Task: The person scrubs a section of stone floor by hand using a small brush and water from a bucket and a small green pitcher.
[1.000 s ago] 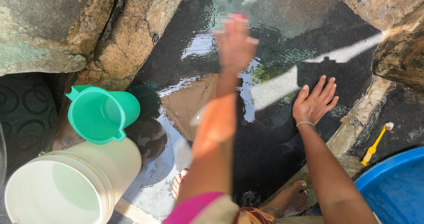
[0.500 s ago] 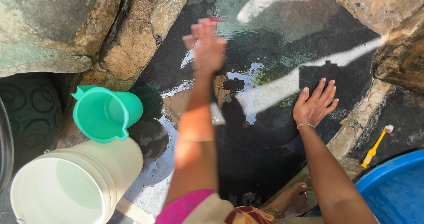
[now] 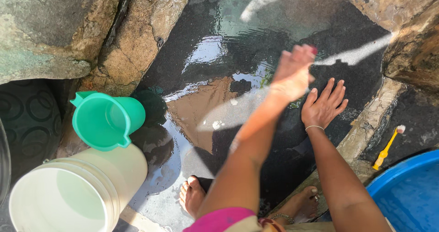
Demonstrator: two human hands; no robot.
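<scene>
Right hand [image 3: 323,107] is lying flat, fingers spread, pressing on the wet stone slab [image 3: 219,72] near its right edge. Left hand [image 3: 293,72] is open and blurred, empty, hovering over the slab just beside the right one. Green jug [image 3: 106,119] is sitting on the white bucket [image 3: 77,191] at the slab's left edge.

The left hand [image 3: 292,74] is raised and blurred, fingers together and extended, its forearm stretched forward and rightward. The right hand [image 3: 323,105] lies flat, palm down, fingers spread, its arm straight. Both bare feet show below.
</scene>
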